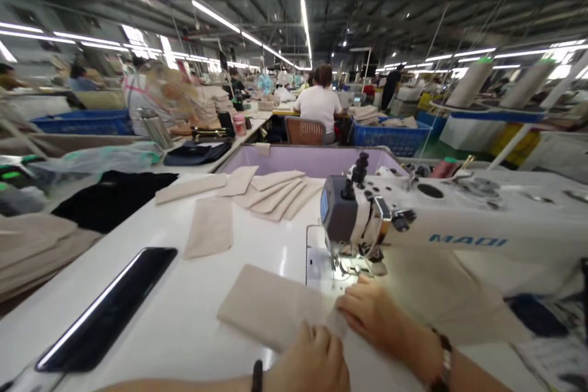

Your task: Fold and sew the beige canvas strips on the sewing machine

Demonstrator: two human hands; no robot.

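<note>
A folded beige fabric piece [261, 303] lies on the white sewing table, its right end close to the needle area of the sewing machine [353, 214]. My left hand [312, 358] has its fingers curled down onto the front edge of this piece, closed on it. Just in front of the lit presser foot [349, 266], my right hand [374, 312] is closed with bent fingers at the right end of the same piece; its fingertips are partly hidden. More beige fabric [436, 288] lies under the machine arm.
Several cut beige panels [280, 193] lie fanned at the table's back, with a single panel [210, 226] nearer. A black phone [108, 309] rests at left, beside stacked beige fabric [37, 251] and black cloth [114, 196]. A seated co-worker [319, 104] and blue crate [390, 135] are beyond.
</note>
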